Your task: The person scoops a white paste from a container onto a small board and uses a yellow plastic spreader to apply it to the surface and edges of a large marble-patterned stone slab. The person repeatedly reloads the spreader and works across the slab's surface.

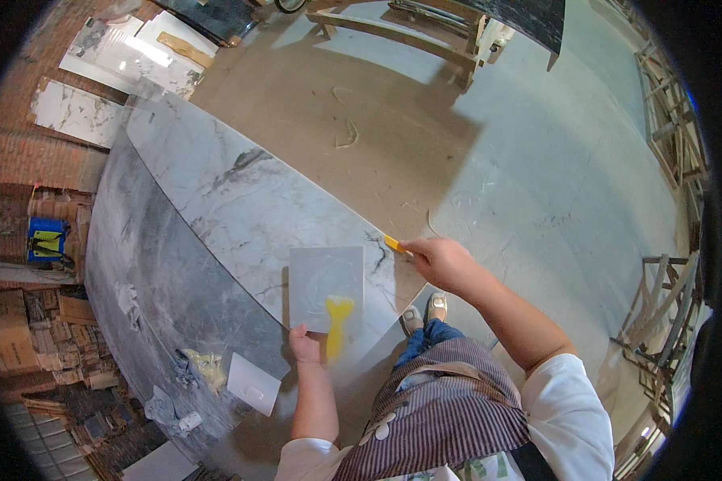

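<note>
My left hand point(304, 346) grips the lower edge of a small grey square plate point(326, 282) smeared with a yellow paste streak point(338, 322). The plate lies over a large white marble slab point(233, 200) with grey veins. My right hand point(441, 260) is shut on a yellow-handled scraper point(395, 244) whose tip touches the slab's right edge, just right of the plate.
A white square card point(253, 383), crumpled yellow and grey rags point(202, 369) and a small tube point(189, 420) lie on the darker slab part at lower left. Marble pieces point(120, 56) lean on a brick wall. Wooden racks point(658, 321) stand at right. A wooden bench point(393, 28) is far ahead.
</note>
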`<state>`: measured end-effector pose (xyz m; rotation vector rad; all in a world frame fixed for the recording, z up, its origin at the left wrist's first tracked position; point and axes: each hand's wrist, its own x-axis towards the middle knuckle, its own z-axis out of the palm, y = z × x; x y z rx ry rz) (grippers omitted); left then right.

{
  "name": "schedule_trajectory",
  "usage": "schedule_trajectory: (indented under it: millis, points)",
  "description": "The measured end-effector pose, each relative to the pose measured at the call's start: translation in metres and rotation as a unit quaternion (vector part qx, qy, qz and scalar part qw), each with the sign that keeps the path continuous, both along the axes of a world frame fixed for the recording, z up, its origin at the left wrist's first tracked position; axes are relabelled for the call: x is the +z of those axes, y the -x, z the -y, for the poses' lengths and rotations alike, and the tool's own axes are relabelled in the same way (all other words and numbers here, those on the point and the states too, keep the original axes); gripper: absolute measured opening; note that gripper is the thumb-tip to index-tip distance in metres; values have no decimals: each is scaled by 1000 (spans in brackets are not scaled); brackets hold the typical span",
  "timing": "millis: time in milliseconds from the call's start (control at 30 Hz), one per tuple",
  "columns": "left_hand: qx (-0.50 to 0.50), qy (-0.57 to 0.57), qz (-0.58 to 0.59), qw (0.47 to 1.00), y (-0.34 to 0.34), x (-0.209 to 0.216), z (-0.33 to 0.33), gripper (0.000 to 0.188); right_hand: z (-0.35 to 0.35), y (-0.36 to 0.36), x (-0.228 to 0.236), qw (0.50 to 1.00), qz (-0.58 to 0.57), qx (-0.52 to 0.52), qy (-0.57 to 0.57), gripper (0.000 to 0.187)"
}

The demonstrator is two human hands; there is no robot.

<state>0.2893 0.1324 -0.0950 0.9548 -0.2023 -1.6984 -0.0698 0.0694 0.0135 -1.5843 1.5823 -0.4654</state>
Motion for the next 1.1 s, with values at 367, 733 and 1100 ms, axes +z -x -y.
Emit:
schedule_trajectory:
  millis: [367,733,1100]
  points:
    - [-33,12,-52,998,25,35,5,69,-56,46,-4,999,23,14,-42,31]
    - [-79,-3,-62,995,20,41,3,71,-94,92,-41,925,315,-147,-154,21]
    - [-52,22,85,995,-35,3,-5,73,-72,69,-129,869,456,-125,-148,20]
